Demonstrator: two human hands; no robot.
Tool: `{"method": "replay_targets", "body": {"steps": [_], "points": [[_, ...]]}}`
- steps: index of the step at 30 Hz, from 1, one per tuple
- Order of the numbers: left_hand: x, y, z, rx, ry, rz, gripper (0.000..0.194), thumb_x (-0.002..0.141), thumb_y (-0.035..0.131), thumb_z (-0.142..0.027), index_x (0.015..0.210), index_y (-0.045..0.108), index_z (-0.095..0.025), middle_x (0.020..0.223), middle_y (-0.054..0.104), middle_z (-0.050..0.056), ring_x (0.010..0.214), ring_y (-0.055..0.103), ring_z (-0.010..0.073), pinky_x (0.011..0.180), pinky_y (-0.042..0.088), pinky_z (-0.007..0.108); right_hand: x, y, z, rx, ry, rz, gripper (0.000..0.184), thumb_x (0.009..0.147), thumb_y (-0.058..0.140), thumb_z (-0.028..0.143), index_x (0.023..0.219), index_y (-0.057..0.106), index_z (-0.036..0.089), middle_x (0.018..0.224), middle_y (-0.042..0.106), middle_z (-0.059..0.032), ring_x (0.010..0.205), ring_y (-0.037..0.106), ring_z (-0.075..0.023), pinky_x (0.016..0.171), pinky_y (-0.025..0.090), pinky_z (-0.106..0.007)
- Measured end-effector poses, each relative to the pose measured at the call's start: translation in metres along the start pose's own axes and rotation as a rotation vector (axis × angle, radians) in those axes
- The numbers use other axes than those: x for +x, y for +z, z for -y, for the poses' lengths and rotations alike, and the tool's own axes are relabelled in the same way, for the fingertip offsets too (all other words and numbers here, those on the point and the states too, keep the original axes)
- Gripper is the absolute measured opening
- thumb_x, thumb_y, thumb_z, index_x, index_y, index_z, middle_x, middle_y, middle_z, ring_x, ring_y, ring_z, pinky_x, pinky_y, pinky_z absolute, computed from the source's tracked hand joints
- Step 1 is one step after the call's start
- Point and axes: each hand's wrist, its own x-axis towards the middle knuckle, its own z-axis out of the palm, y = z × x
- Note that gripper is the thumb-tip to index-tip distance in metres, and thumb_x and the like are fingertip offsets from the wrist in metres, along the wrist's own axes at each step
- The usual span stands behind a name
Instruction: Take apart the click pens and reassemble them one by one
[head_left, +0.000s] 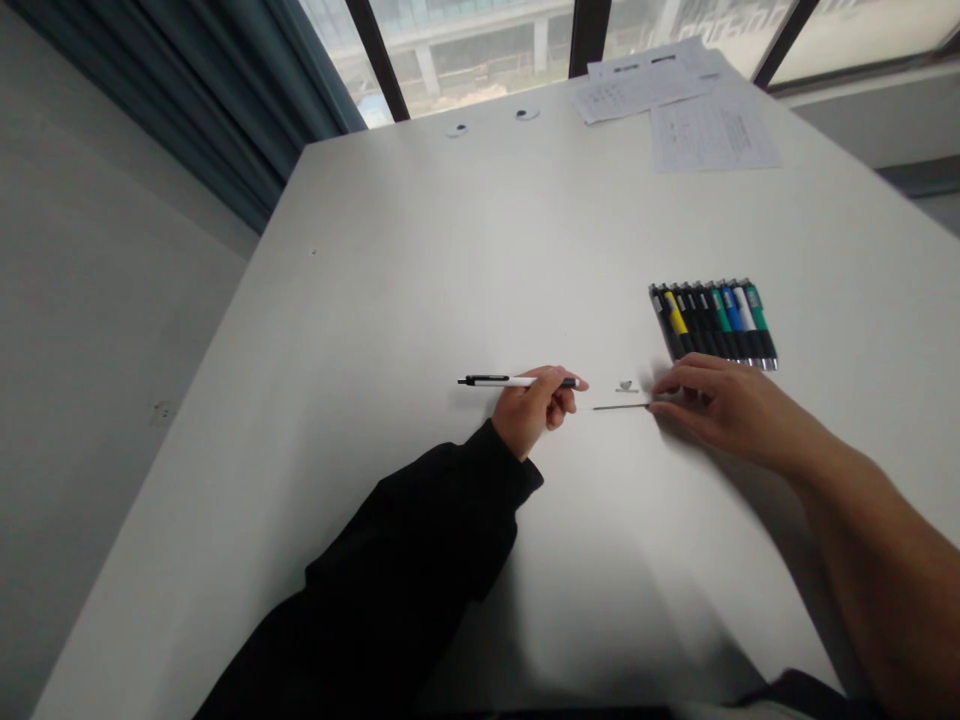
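Observation:
My left hand (529,405), in a black sleeve, grips a white-and-black pen (504,381) lying level above the white table (360,330). The pen's black tip points left, and its other end sticks out past my fingers. In my right hand (720,405), the fingertips pinch a thin dark rod, probably a pen refill (621,407), whose free end points toward the pen. Between my hands, a small grey part (625,386) lies on the tabletop. A row of several multicoloured pens (712,322) lies just beyond my right fingers.
Printed papers (675,105) lie at the far end of the table, near two round grommets (491,122). The table's left edge (187,400) runs beside a grey wall. Windows (480,45) and a dark curtain (210,90) stand beyond.

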Motion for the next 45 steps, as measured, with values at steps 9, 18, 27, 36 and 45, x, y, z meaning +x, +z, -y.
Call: {"method": "replay_targets", "body": {"steps": [9, 18, 27, 36, 45], "points": [[-0.0004, -0.0012, 0.0003, 0.012, 0.007, 0.023, 0.037, 0.085, 0.057, -0.046, 0.079, 0.069, -0.011, 0.057, 0.056, -0.002, 0.040, 0.040, 0.0050, 0.040, 0.024, 0.021, 0.0023, 0.0006, 0.0010, 0.007, 0.000, 0.016, 0.015, 0.093, 0.063, 0.033, 0.088, 0.071, 0.020, 0.082, 0.067, -0.0060, 0.065, 0.062, -0.0184, 0.060, 0.047, -0.032], [0.0003, -0.0012, -0.0003, 0.025, -0.009, 0.036, 0.039, 0.083, 0.058, -0.048, 0.080, 0.069, -0.011, 0.057, 0.056, -0.002, 0.039, 0.039, 0.0046, 0.039, 0.023, 0.021, 0.0028, -0.0011, 0.0006, 0.008, 0.033, 0.034, 0.018, 0.093, 0.061, 0.035, 0.089, 0.071, 0.020, 0.085, 0.067, -0.0071, 0.069, 0.062, -0.0196, 0.064, 0.047, -0.032], [-0.0004, -0.0014, -0.0006, 0.018, -0.009, 0.037, 0.038, 0.084, 0.058, -0.047, 0.080, 0.069, -0.011, 0.057, 0.056, -0.002, 0.040, 0.040, 0.0048, 0.039, 0.023, 0.021, 0.0029, -0.0016, 0.0010, 0.002, 0.035, 0.027, 0.017, 0.093, 0.062, 0.033, 0.088, 0.070, 0.020, 0.084, 0.066, -0.0065, 0.067, 0.062, -0.0188, 0.062, 0.046, -0.032], [-0.0009, -0.0015, -0.0003, 0.007, 0.003, 0.045, 0.037, 0.084, 0.059, -0.046, 0.080, 0.070, -0.011, 0.057, 0.057, -0.002, 0.039, 0.040, 0.0046, 0.039, 0.024, 0.021, 0.0033, -0.0008, 0.0002, 0.018, 0.036, 0.011, 0.016, 0.092, 0.062, 0.033, 0.087, 0.070, 0.020, 0.082, 0.065, -0.0062, 0.065, 0.060, -0.0181, 0.060, 0.044, -0.031], [-0.0005, -0.0013, -0.0001, 0.024, 0.017, 0.047, 0.039, 0.085, 0.058, -0.046, 0.081, 0.072, -0.010, 0.057, 0.058, -0.001, 0.039, 0.040, 0.0043, 0.038, 0.023, 0.021, 0.0035, -0.0006, 0.0010, -0.001, 0.041, 0.010, 0.017, 0.093, 0.061, 0.033, 0.087, 0.070, 0.019, 0.082, 0.065, -0.0069, 0.067, 0.060, -0.0189, 0.062, 0.046, -0.032]]}}
